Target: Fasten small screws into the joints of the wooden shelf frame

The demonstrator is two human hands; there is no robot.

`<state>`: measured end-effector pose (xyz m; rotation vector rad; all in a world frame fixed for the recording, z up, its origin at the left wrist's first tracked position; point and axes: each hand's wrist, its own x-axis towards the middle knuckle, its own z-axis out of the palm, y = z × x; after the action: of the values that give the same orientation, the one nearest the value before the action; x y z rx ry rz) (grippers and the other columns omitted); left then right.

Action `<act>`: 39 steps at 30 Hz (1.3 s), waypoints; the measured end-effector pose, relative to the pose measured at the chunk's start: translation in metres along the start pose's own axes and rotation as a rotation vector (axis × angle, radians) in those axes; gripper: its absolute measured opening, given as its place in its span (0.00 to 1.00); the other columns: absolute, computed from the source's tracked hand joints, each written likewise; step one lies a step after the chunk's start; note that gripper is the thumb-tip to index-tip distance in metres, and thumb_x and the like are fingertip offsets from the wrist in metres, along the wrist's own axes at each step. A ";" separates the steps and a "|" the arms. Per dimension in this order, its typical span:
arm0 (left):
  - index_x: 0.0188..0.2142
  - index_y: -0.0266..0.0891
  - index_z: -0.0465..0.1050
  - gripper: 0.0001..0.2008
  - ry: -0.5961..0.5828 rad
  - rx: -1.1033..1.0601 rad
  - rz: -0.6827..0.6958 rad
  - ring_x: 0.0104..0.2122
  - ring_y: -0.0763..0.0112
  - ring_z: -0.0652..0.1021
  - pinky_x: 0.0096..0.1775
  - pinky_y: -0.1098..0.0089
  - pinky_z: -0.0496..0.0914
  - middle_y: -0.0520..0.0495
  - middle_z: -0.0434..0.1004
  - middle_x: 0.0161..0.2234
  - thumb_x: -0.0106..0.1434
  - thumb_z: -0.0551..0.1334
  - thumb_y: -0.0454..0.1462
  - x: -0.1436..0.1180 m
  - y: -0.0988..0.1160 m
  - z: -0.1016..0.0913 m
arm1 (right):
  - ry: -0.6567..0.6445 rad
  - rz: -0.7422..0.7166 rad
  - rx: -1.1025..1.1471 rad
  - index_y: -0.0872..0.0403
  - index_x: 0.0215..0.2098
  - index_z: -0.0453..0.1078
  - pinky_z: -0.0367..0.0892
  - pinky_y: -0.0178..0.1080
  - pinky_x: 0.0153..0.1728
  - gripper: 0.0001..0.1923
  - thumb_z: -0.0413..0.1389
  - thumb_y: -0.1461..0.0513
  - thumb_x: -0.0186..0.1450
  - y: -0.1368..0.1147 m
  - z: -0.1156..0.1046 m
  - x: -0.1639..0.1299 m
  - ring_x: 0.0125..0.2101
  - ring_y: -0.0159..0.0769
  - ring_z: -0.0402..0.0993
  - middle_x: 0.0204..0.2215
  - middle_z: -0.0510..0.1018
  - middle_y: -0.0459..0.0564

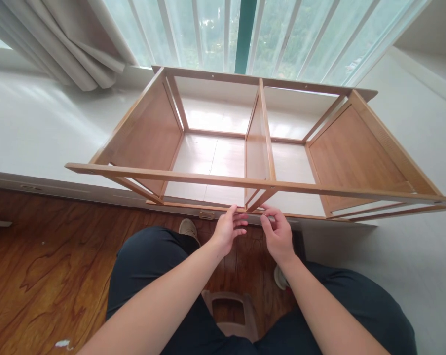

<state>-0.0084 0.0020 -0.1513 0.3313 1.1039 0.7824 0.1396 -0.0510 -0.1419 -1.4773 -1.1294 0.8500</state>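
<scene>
A wooden frame [208, 177] with two bays stands before me on a white surface. Its middle divider [258, 133] runs between two framed side panels. Just left of the divider's lower front end is my left hand [228, 229], its fingers spread, the fingertips at the frame's lower front rail [193, 203]. On the other side of that joint, my right hand [278, 234] has its thumb and fingers curled together near the rail. Whatever it may pinch is too small or hidden to make out.
A window [208, 34] with pale bars lies behind the frame, with a grey curtain [71, 44] at the left. Below is a brown wood floor [53, 256]. Part of a plastic stool [245, 315] shows between my legs. A white scrap [62, 343] lies on the floor.
</scene>
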 end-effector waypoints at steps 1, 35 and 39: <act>0.39 0.36 0.79 0.19 0.004 -0.005 -0.005 0.30 0.68 0.77 0.27 0.71 0.70 0.39 0.81 0.37 0.64 0.62 0.51 0.000 0.000 0.000 | 0.055 -0.012 0.020 0.51 0.37 0.67 0.69 0.39 0.34 0.10 0.57 0.54 0.69 -0.001 0.001 -0.003 0.37 0.39 0.76 0.49 0.80 0.56; 0.36 0.36 0.79 0.21 -0.051 -0.070 0.069 0.23 0.77 0.70 0.27 0.73 0.65 0.48 0.76 0.27 0.56 0.70 0.52 0.004 -0.005 0.001 | -0.052 0.561 0.653 0.57 0.28 0.73 0.40 0.29 0.11 0.21 0.73 0.52 0.48 0.007 0.047 0.002 0.12 0.19 0.47 0.16 0.69 0.40; 0.35 0.36 0.79 0.22 -0.044 -0.029 0.078 0.23 0.76 0.70 0.26 0.73 0.63 0.49 0.75 0.26 0.55 0.70 0.54 0.005 -0.005 -0.001 | -0.106 0.569 0.636 0.57 0.29 0.73 0.38 0.29 0.11 0.20 0.72 0.52 0.50 0.011 0.044 0.008 0.11 0.19 0.46 0.15 0.69 0.40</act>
<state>-0.0063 0.0017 -0.1582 0.3674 1.0424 0.8558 0.1033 -0.0300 -0.1608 -1.2150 -0.4176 1.5281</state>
